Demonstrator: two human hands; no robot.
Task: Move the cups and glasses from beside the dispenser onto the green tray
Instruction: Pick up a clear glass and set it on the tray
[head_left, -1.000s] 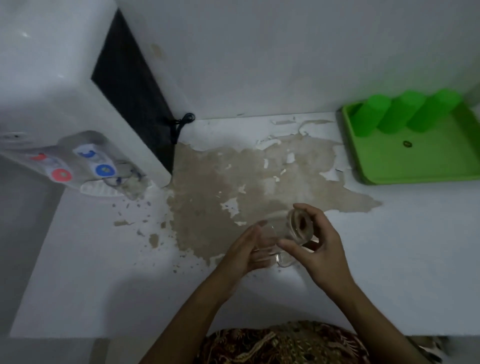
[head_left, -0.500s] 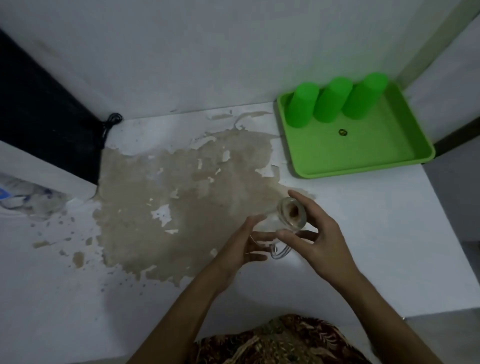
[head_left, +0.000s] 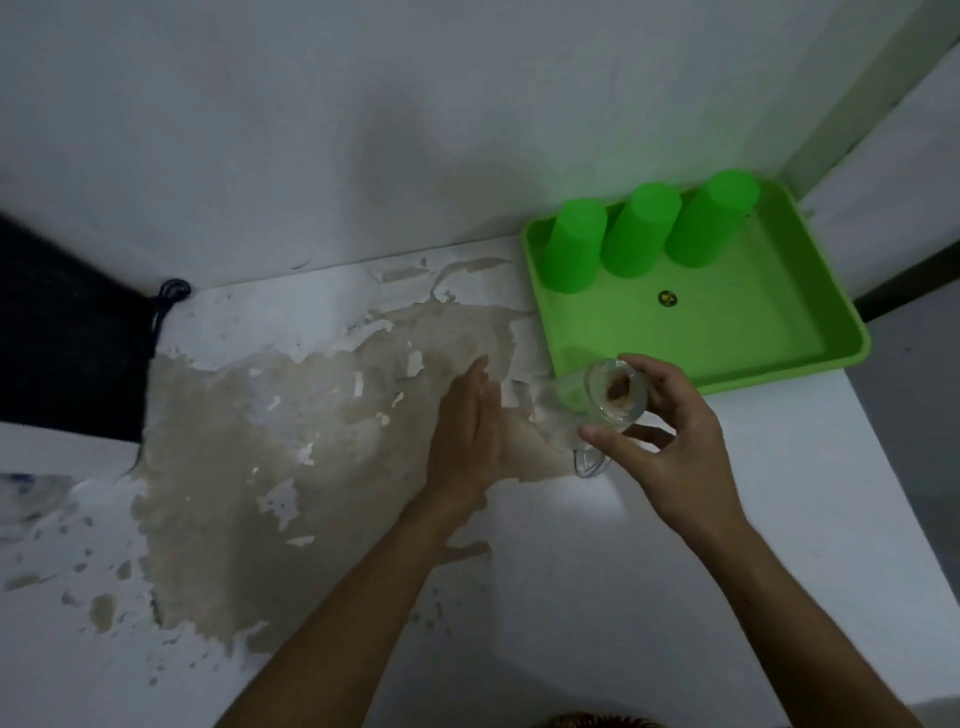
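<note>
My right hand (head_left: 670, 447) grips a clear glass mug (head_left: 597, 400) by its base, tilted on its side, its handle hanging below. The mug hovers just at the near left corner of the green tray (head_left: 753, 332). Three green cups (head_left: 644, 234) stand upside down in a row along the tray's far side. My left hand (head_left: 467, 426) is flat and open to the left of the mug, no longer touching it.
The white counter has a large brown patch of peeled surface (head_left: 291, 457). The dispenser's dark side (head_left: 67, 332) and a black cable (head_left: 171, 293) sit at the far left. A wall runs behind; the counter's right edge is just past the tray.
My right hand has carried the mug right and forward to the tray's corner. My left hand has let go of the mug and opened. The view has swung right, away from the dispenser.
</note>
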